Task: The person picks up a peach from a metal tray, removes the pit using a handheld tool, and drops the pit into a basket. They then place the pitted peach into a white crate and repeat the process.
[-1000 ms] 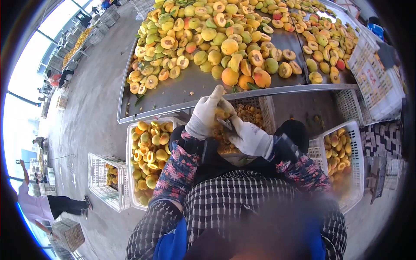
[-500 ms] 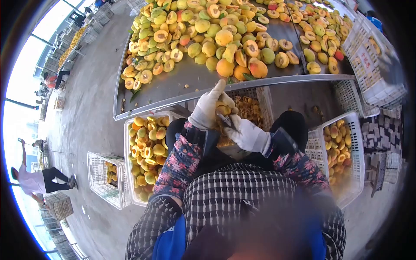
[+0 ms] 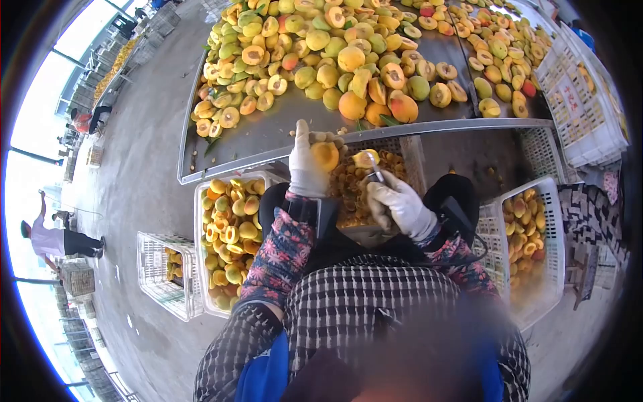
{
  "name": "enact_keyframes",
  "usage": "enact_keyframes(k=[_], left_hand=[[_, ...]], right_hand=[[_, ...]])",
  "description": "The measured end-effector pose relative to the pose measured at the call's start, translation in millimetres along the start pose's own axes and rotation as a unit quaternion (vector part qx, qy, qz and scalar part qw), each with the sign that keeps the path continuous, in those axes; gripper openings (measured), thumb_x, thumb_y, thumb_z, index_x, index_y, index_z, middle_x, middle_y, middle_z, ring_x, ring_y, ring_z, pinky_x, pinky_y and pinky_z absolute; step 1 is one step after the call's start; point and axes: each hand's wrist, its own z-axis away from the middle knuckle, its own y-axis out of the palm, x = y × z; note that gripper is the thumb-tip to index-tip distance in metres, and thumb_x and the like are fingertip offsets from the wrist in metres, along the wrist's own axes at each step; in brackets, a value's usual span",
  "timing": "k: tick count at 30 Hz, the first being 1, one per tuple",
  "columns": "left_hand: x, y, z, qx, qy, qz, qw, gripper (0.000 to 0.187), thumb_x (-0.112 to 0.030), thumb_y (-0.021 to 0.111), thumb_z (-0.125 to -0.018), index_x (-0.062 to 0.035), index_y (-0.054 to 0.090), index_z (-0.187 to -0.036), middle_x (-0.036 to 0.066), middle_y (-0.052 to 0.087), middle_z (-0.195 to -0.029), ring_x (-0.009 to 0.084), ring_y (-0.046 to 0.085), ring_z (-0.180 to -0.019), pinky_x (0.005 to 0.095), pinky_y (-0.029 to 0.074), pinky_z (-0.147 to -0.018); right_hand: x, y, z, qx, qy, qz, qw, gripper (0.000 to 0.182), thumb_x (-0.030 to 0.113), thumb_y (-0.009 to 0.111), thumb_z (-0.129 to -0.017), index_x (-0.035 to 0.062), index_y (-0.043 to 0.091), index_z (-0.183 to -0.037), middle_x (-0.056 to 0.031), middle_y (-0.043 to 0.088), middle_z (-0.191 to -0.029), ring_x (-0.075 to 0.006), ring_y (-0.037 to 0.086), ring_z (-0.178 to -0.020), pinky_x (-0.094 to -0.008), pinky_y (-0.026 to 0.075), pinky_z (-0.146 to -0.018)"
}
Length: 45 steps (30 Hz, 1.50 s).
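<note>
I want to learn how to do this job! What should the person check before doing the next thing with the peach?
1. Left hand grips the peach half firmly: ok, gloved fingers wrap it.
2. Right hand holds the small tool steady: ok, tool points up, clear of the left hand.
3. Piece at the tool's tip is pit or fruit: cannot tell.
4. Crate of scraps sits right under both hands: ok.
5. Crate of halves at the left has room: ok, not heaped over the rim.
6. More peaches on the metal table within reach: ok.
</note>
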Motion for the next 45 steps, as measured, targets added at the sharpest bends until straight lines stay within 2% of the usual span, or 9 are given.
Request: enact_keyframes(k=[5,7,9,10,14,24,27,31,45], left_hand=[[-79.9,-64.7,-3.9,-0.026,0.169,-0.232,0.958,0.043,-0.044,0.055,-0.095,-0.0026,0.063,-0.084,0.013,0.064,-0.081,0.0237,0.060,-0.062,0.0358,0.053,-0.064],[-134.1,-94.4,-1.8,-0.142,0.201,-0.563,0.789,0.042,-0.044,0.058,-0.092,-0.0033,0.069,-0.095,0.015,0.067,-0.092,0.0250,0.064,-0.075,0.0358,0.052,-0.073],[-158.9,-120.5,4.5,-0.184,0.327,-0.819,0.434,0.039,-0.040,0.064,-0.087,-0.0064,0.069,-0.105,0.016,0.067,-0.103,0.0272,0.064,-0.096,0.0364,0.049,-0.085],[-160.4,-120.9,5.4,-0.241,0.309,-0.823,0.411,0.038,-0.033,0.070,-0.082,-0.0086,0.068,-0.111,0.015,0.065,-0.114,0.0292,0.059,-0.111,0.0366,0.045,-0.095],[-138.3,-80.5,-24.8,-0.029,0.274,-0.682,0.677,0.044,-0.028,0.072,-0.081,-0.0064,0.063,-0.118,0.015,0.066,-0.110,0.0282,0.062,-0.104,0.0372,0.048,-0.092],[9.3,71.9,-108.2,0.165,0.286,-0.716,0.615,0.068,-0.031,0.070,-0.081,-0.0101,0.044,-0.140,0.019,0.051,-0.136,0.0358,0.054,-0.118,0.0385,0.044,-0.099],[-1.0,73.7,-119.7,0.169,0.223,-0.673,0.685,0.066,-0.031,0.067,-0.084,-0.0060,0.043,-0.139,0.019,0.061,-0.121,0.0320,0.060,-0.110,0.0366,0.048,-0.095],[-17.2,39.9,-116.4,0.153,-0.019,-0.109,0.982,0.037,-0.023,0.063,-0.087,-0.0013,0.057,-0.117,0.013,0.065,-0.103,0.0265,0.064,-0.095,0.0341,0.053,-0.083],[-43.7,-3.7,2.9,0.248,-0.044,0.158,0.955,0.044,-0.026,0.056,-0.089,-0.0072,0.046,-0.127,0.017,0.056,-0.121,0.0360,0.056,-0.112,0.0546,0.047,-0.096]], right_hand=[[-32.7,-56.8,1.1,-0.121,-0.109,0.463,0.871,0.045,0.021,0.054,-0.095,0.0037,0.038,-0.134,-0.0161,0.062,-0.083,-0.0312,0.062,-0.073,-0.0386,0.048,-0.067],[-30.1,-58.9,10.3,-0.165,-0.098,0.565,0.802,0.049,0.020,0.056,-0.092,0.0048,0.037,-0.135,-0.0232,0.063,-0.091,-0.0394,0.063,-0.084,-0.0438,0.048,-0.073],[-26.5,-57.7,14.7,-0.191,-0.058,0.567,0.799,0.051,0.019,0.059,-0.089,0.0064,0.038,-0.133,-0.0288,0.062,-0.098,-0.0452,0.060,-0.092,-0.0477,0.047,-0.076],[-28.8,-59.2,14.2,-0.207,-0.048,0.566,0.797,0.046,0.019,0.060,-0.088,0.0082,0.041,-0.128,-0.0261,0.063,-0.095,-0.0445,0.061,-0.089,-0.0473,0.047,-0.075],[-30.0,-63.9,8.5,-0.213,-0.048,0.560,0.799,0.041,0.018,0.060,-0.088,0.0073,0.042,-0.123,-0.0256,0.063,-0.094,-0.0442,0.061,-0.089,-0.0484,0.048,-0.075],[-39.1,-63.8,-1.9,-0.192,0.014,0.622,0.759,0.038,0.018,0.054,-0.090,0.0006,0.044,-0.122,-0.0272,0.060,-0.107,-0.0433,0.061,-0.093,-0.0500,0.047,-0.081],[-38.0,-64.1,3.2,-0.197,-0.011,0.608,0.769,0.042,0.019,0.055,-0.090,0.0021,0.041,-0.126,-0.0278,0.061,-0.103,-0.0438,0.061,-0.092,-0.0508,0.046,-0.080],[-35.5,-63.7,2.7,-0.214,-0.007,0.580,0.786,0.043,0.024,0.057,-0.091,0.0057,0.043,-0.128,-0.0270,0.063,-0.094,-0.0442,0.062,-0.089,-0.0497,0.047,-0.076],[2.1,-39.7,-14.1,-0.228,-0.071,0.639,0.731,0.045,0.021,0.059,-0.090,0.0088,0.043,-0.130,-0.0226,0.065,-0.096,-0.0436,0.061,-0.090,-0.0482,0.048,-0.077]])
